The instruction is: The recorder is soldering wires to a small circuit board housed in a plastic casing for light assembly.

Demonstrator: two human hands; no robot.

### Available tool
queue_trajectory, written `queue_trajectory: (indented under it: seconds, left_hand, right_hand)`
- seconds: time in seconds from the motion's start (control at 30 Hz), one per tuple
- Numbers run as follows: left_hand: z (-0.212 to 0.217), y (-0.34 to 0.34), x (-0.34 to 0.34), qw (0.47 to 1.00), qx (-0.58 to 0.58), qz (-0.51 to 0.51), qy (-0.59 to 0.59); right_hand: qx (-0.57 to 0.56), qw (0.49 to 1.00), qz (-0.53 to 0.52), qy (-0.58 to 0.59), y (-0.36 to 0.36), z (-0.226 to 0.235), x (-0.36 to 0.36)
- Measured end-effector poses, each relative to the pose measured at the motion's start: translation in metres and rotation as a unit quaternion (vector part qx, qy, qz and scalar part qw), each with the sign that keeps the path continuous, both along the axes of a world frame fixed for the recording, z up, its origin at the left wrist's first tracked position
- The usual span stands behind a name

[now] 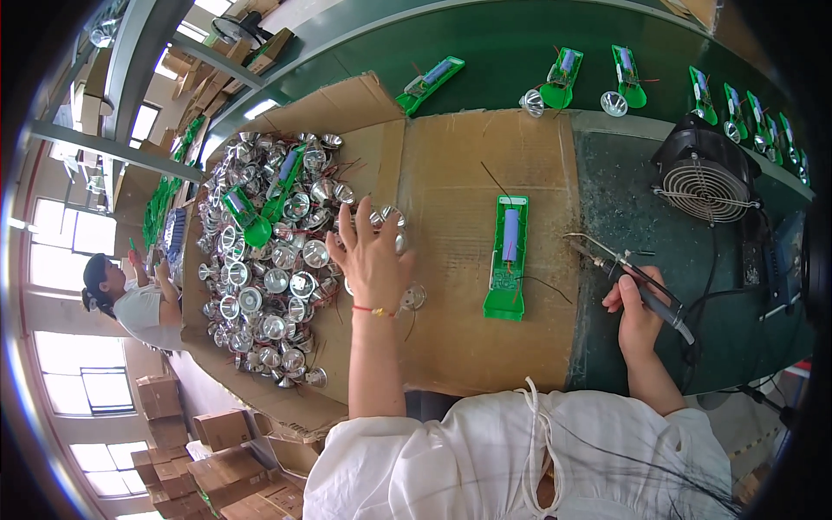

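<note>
My left hand (pixel 374 260) is over the right edge of a heap of silver lamp reflectors (pixel 277 280), its fingers spread and nothing visibly gripped. One loose reflector (pixel 414 297) lies just beside its wrist. In my right hand (pixel 640 314) is a soldering iron (pixel 656 302), its tip pointing left toward the cardboard; a thin bent metal rod runs along it. Between my hands a green plastic housing (pixel 504 303) lies on the cardboard sheet (pixel 442 173). It holds a purple cylindrical battery (pixel 510 234) and a small circuit board (pixel 504 276), with loose thin wires sticking out.
A cardboard box (pixel 381 100) holds the reflectors, with two green housings (pixel 251 227) on top. More housings (pixel 562 78) line the far bench. A black fan (pixel 706 173) stands at right, near a blue-black device (pixel 787 260). Another person (pixel 143 303) works at far left.
</note>
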State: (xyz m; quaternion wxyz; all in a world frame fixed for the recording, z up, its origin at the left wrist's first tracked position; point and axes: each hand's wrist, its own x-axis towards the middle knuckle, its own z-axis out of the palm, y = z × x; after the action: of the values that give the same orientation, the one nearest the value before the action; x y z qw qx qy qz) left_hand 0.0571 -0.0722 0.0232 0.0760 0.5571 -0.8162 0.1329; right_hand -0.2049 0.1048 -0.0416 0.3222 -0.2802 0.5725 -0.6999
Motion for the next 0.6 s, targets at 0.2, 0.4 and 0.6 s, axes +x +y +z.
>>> queue_trajectory:
  seconds: [0.2, 0.4, 0.6]
  left_hand:
    - [-0.002, -0.024, 0.013, 0.971, -0.088, 0.052, 0.216]
    - [-0.001, -0.018, 0.034, 0.913, -0.08, 0.048, 0.396]
    - [0.011, -0.01, 0.039, 0.964, 0.06, -0.071, 0.25]
  right_hand:
    - [0.009, 1.0, -0.003, 0.01, 0.002, 0.0, 0.001]
    - [0.006, 1.0, 0.006, 0.011, 0.003, -0.001, 0.002]
    - [0.014, 1.0, 0.008, 0.008, 0.004, 0.0, 0.003]
